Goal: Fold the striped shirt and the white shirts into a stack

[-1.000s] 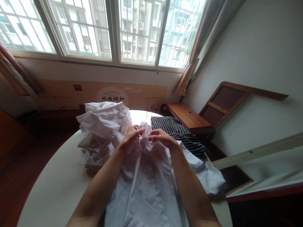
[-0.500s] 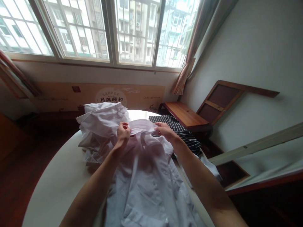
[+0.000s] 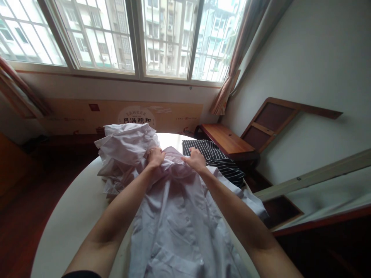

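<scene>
A white button-up shirt point(image 3: 179, 216) lies spread on the round white table point(image 3: 66, 216), its collar point(image 3: 174, 154) at the far end and its hem toward me. My left hand point(image 3: 155, 156) is closed on the left side of the collar. On the collar's right side, my right hand point(image 3: 195, 159) grips the cloth between thumb and fingers. One sleeve stretches out to the right beyond my right forearm. Just left of my left hand rises a rumpled pile of white shirts point(image 3: 124, 143). Black cloth with white stripes point(image 3: 214, 154) lies right of my right hand.
A wooden bench point(image 3: 226, 139) stands beyond the table at the right, with a brown wooden frame point(image 3: 272, 119) by the wall. Barred windows point(image 3: 168, 42) and a printed cardboard panel point(image 3: 174, 112) are at the back. Curtains hang at both sides.
Both hands have come slightly closer together, and their grip has shifted from the collar's ends to lower on its sides. The collar now folds between them; the right sleeve lies further out.
</scene>
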Tool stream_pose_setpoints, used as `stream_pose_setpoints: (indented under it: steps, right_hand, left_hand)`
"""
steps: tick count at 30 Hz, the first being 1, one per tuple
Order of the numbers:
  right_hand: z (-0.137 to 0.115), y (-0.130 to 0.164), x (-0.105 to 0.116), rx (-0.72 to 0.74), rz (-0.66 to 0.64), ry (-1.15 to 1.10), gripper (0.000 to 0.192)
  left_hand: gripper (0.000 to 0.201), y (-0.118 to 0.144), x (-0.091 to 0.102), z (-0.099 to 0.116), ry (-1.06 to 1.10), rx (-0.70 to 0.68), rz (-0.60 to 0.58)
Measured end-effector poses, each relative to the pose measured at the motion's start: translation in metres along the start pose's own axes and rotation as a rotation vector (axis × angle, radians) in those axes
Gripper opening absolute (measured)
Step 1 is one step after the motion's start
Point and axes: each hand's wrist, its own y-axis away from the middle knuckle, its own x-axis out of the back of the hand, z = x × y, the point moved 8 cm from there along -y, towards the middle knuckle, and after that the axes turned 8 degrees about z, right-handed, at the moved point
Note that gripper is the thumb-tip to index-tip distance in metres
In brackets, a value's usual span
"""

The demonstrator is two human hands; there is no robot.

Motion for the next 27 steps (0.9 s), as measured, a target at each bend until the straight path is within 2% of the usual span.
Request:
stream_pose_setpoints:
  steps: [3,6,9,12,15,18,21,23,25,27]
  right_hand:
    - [0.003,-0.011,-0.015,-0.088,-0.062,-0.019,0.012]
    - [0.011,-0.015,-0.025,-0.224,-0.148,-0.241,0.013]
    - [0.01,-0.015,-0.024,-0.28,-0.239,-0.396,0.007]
    - [0.003,-0.009,-0.022,-0.318,-0.389,-0.516,0.005]
    - [-0.006,-0.005,-0.016,-0.289,-0.407,-0.605,0.016]
    - [-0.016,-0.005,-0.008,-0.177,-0.298,-0.645,0.024]
    - [-0.022,-0.006,-0.009,-0.142,-0.208,-0.711,0.024]
    - [-0.021,-0.006,-0.013,-0.188,-0.159,-0.739,0.014]
    - [-0.018,-0.005,-0.021,-0.303,-0.14,-0.749,0.004]
    - [-0.016,-0.001,-0.028,-0.419,-0.14,-0.754,0.004]
  left_hand:
    - [0.02,-0.003,-0.004,-0.002,0.041,0.041,-0.077]
    - [0.011,-0.001,-0.001,-0.011,0.254,0.222,-0.198]
    - [0.019,0.006,0.0,-0.014,0.467,0.413,-0.381]
    - [0.027,0.012,0.003,-0.013,0.529,0.47,-0.508]
    - [0.034,0.01,0.011,-0.011,0.493,0.347,-0.451]
    - [0.039,0.011,0.012,-0.004,0.485,0.206,-0.404]
    - [0.033,0.01,0.004,0.0,0.52,0.179,-0.395]
    - [0.022,0.006,-0.002,0.002,0.547,0.18,-0.35]
    - [0.015,0.0,-0.006,0.002,0.545,0.18,-0.279]
    - [0.016,-0.002,-0.011,0.003,0.521,0.173,-0.247]
